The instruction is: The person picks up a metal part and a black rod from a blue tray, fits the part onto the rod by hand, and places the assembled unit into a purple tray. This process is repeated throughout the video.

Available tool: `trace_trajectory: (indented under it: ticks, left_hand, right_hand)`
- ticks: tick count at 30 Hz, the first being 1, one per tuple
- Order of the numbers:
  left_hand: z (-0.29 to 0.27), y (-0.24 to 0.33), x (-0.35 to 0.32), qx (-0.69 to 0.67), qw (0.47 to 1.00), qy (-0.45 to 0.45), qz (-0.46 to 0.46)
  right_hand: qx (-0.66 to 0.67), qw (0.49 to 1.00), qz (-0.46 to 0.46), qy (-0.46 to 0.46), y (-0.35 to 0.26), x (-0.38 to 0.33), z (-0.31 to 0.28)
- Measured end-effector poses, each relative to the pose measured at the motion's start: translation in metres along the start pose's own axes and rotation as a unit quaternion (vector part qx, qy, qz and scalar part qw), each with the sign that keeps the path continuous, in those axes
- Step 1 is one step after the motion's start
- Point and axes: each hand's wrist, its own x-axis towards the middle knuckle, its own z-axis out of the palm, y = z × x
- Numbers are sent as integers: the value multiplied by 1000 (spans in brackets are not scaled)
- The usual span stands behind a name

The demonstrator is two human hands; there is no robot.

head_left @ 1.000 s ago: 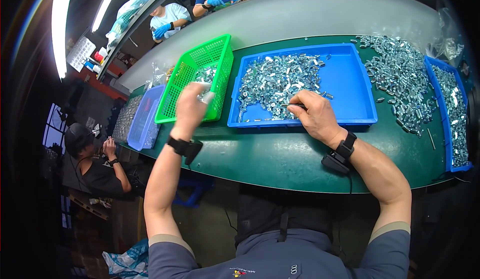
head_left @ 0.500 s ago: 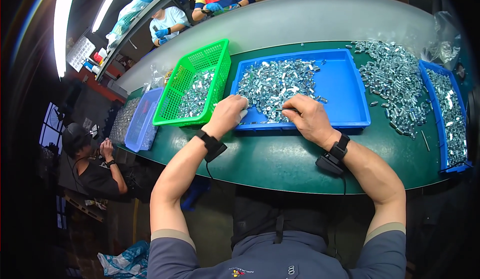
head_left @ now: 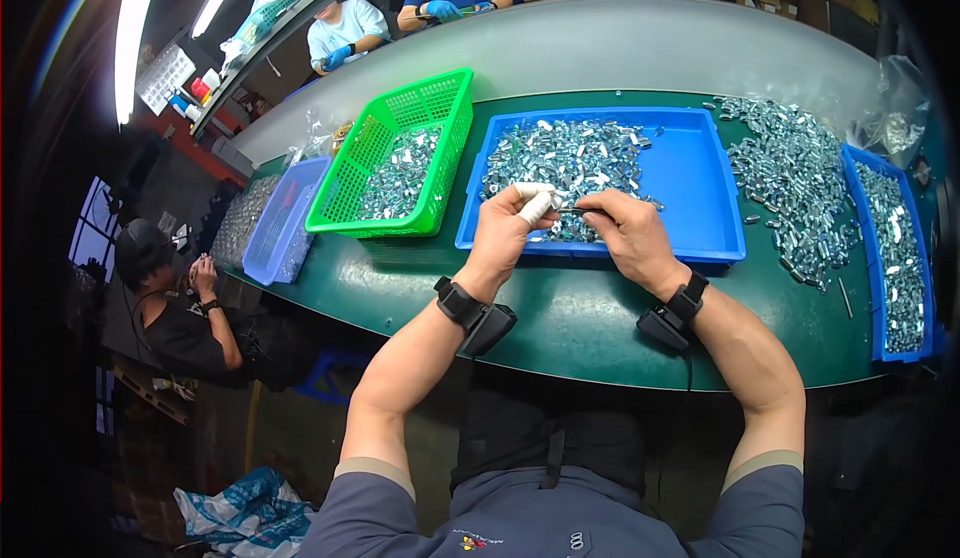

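Observation:
My left hand (head_left: 508, 228), with white wraps on its thumb and a finger, is closed above the front part of a blue tray (head_left: 690, 178). A small shiny metal piece (head_left: 561, 201) seems pinched at its fingertips, partly hidden. Just to the right, my right hand (head_left: 635, 238) is closed on a thin dark rod-like tool (head_left: 577, 210), whose tip points at the left fingertips. Under and beyond both hands lies a heap of small silvery metal parts (head_left: 565, 153), filling the tray's left and middle.
A green basket (head_left: 455, 148) with similar parts stands left of the tray, beside a bluish bin (head_left: 285, 223). On the right lie a loose pile of parts (head_left: 790, 168), a thin rod (head_left: 845, 298) and a filled narrow blue tray (head_left: 880, 328). Other people work beyond the partition and at left.
My left hand has moved right from the tray's front left corner and now meets the right hand's tool. My right hand stays nearly in place, still holding the tool.

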Motion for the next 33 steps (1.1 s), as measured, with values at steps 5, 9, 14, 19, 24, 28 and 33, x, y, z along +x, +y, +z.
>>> trace_trajectory:
  ticks: [5, 9, 14, 19, 24, 28, 33]
  left_hand:
    - [1, -8, 1, -38, 999, 19, 6]
    - [4, -11, -1, -40, 999, 8, 10]
    - [5, -10, -4, -23, 999, -21, 15]
    - [6, -13, -3, 8, 999, -38, 26]
    - [7, -16, -4, 6, 999, -38, 36]
    - [7, -17, -5, 18, 998, -44, 44]
    - [10, -18, -6, 21, 998, -43, 52]
  right_hand:
    - [6, 1000, -15, 7, -2, 1, 3]
    - [-2, 1000, -4, 6, -3, 0, 1]
    - [-1, 1000, 6, 24, -1, 0, 1]
    - [-12, 995, 93, -35, -5, 6, -6]
    - [-7, 998, 55, 16, -8, 4, 3]
    - [-17, 996, 77, -32, -2, 6, -2]
    - [-62, 993, 83, -53, 2, 6, -3]
